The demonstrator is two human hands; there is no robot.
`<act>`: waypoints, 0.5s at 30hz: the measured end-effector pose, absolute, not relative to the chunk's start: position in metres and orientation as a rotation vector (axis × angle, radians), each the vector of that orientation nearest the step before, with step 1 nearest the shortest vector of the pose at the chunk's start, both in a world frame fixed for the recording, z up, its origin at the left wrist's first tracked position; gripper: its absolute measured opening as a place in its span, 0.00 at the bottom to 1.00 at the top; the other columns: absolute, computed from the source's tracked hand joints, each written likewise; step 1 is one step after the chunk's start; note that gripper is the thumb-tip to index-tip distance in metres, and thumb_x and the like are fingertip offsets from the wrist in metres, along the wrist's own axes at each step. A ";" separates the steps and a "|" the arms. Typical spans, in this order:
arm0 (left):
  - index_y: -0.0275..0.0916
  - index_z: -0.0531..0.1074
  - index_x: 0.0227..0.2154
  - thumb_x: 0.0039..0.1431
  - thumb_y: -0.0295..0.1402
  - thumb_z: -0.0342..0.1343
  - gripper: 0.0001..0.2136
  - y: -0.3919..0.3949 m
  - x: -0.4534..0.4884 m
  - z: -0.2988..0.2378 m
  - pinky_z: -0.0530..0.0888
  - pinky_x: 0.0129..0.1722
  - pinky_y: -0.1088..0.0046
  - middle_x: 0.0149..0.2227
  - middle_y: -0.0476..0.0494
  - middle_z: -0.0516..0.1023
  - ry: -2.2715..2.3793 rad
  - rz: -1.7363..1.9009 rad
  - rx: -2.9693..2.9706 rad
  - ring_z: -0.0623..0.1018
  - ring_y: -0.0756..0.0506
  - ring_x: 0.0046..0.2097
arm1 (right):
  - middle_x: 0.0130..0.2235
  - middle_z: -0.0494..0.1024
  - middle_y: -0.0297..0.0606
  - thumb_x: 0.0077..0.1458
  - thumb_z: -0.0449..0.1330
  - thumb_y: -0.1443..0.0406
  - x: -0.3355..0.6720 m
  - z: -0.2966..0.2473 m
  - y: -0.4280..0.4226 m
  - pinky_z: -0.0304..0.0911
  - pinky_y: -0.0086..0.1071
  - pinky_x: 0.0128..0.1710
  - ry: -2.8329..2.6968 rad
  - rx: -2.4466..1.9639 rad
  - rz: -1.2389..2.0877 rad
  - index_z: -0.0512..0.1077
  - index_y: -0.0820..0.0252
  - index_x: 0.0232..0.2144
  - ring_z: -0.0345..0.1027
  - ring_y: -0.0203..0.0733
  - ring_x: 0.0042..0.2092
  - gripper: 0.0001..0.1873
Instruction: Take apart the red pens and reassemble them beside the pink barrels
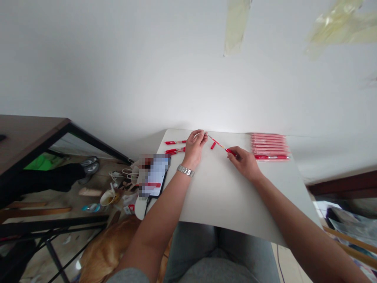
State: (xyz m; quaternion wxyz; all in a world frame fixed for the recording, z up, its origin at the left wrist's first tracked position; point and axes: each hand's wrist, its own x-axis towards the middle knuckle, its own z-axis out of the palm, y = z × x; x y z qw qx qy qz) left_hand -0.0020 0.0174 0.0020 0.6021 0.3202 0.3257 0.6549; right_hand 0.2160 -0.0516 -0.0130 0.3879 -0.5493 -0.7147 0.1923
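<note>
My right hand [240, 160] is closed around the red barrel of a pen [229, 151]. A thin red refill [217, 142] sticks out of that pen, slanting up and left toward my other hand. My left hand [196, 144] pinches a small silvery pen piece [205, 134] at the refill's far end; whether the two touch is too small to tell. Beneath the refill, a short red tube [213, 146] lies on the white table [224, 188]. Left of my left hand lie several red pens [173, 142], partly hidden behind it.
Several pens in clear wrapping [268, 142] lie in a row at the right, with a red pen [272, 157] at their near side. A phone [157, 177] rests at the table's left edge. The wall [188, 78] stands behind. A brown dog [108, 247] lies on the floor below left.
</note>
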 end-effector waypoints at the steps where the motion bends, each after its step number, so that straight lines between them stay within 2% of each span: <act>1: 0.41 0.76 0.39 0.52 0.40 0.74 0.16 0.017 -0.002 0.003 0.75 0.51 0.71 0.40 0.47 0.81 0.752 1.511 0.746 0.80 0.51 0.42 | 0.32 0.80 0.37 0.64 0.59 0.54 0.216 -0.013 -0.052 0.66 0.32 0.31 -1.819 -1.399 0.487 0.77 0.57 0.43 0.70 0.39 0.28 0.15; 10: 0.40 0.77 0.38 0.52 0.41 0.73 0.15 0.011 0.002 0.009 0.76 0.49 0.72 0.40 0.48 0.80 0.732 1.490 0.807 0.80 0.52 0.41 | 0.32 0.80 0.37 0.65 0.59 0.55 0.216 -0.013 -0.052 0.64 0.32 0.31 -1.817 -1.403 0.490 0.77 0.58 0.44 0.69 0.38 0.28 0.15; 15: 0.41 0.78 0.40 0.54 0.41 0.72 0.14 0.009 0.002 0.008 0.76 0.51 0.70 0.41 0.46 0.81 0.719 1.476 0.877 0.81 0.50 0.43 | 0.32 0.80 0.38 0.64 0.59 0.55 0.215 -0.012 -0.051 0.64 0.32 0.31 -1.811 -1.404 0.490 0.77 0.59 0.44 0.70 0.39 0.29 0.15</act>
